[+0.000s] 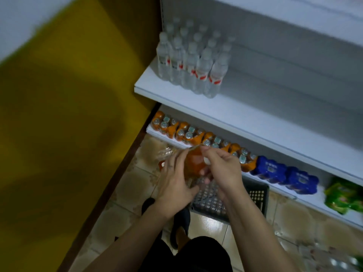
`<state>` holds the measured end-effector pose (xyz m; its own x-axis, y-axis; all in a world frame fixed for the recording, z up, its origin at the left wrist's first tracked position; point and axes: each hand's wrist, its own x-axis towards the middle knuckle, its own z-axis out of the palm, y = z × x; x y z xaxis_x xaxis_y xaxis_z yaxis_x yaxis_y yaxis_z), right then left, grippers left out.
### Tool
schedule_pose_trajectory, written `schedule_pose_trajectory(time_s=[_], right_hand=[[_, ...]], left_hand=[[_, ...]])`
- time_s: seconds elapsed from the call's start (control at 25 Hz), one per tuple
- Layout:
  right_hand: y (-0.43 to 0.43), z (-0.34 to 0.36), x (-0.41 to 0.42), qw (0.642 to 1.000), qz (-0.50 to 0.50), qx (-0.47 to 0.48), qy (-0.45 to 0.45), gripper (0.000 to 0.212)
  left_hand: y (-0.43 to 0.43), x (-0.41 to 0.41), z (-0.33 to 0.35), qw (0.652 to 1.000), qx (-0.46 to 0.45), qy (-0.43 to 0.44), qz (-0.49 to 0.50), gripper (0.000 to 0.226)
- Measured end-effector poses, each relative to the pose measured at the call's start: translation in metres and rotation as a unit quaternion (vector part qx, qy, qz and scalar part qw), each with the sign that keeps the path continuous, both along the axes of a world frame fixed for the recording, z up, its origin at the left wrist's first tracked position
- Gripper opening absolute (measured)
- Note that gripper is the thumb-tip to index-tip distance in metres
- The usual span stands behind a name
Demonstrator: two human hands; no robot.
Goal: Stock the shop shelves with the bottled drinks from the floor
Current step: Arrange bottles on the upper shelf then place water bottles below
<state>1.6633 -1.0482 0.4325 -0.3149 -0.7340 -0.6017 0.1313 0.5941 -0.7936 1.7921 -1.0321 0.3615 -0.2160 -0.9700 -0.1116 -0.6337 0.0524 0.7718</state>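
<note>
Orange bottle pack (193,163) held above the crate (258,195). Left hand (174,179) fingers wrap round its side. Right hand (224,173) fingertips are pinched together on the shrink wrap (194,147) at the top. Risk: if the film gives suddenly, loose bottles may drop into or beside the crate.

Shrink-wrapped orange drink pack (193,163), held in the air before the lower shelf (321,200).

Above the black crate (253,186), mostly hidden behind the left hand (172,183) and right hand (225,173): the orange bottle pack (193,161), label unreadable. Right of the crate, cut off by the frame edge: green packs (343,195). Below-right of the crate, blurred and cropped: clear bottles (334,260).
</note>
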Motion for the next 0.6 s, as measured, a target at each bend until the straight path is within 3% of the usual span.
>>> schedule_pose_trajectory(time_s=[0.2, 0.4, 0.6], right_hand=[[-0.001, 0.077, -0.006, 0.996, 0.069, -0.055, -0.031, 0.016], [-0.005, 0.136, -0.011, 0.979, 0.146, -0.14, -0.039, 0.022], [-0.018, 0.194, -0.024, 0.948, 0.202, -0.243, -0.037, 0.031]], left_hand=[[-0.01, -0.012, 0.043, 0.995, -0.045, 0.011, 0.089, 0.109], [-0.031, -0.003, 0.099, 0.992, -0.055, 0.07, 0.086, 0.095], [-0.044, -0.004, 0.164, 0.976, -0.132, 0.152, 0.083, 0.078]])
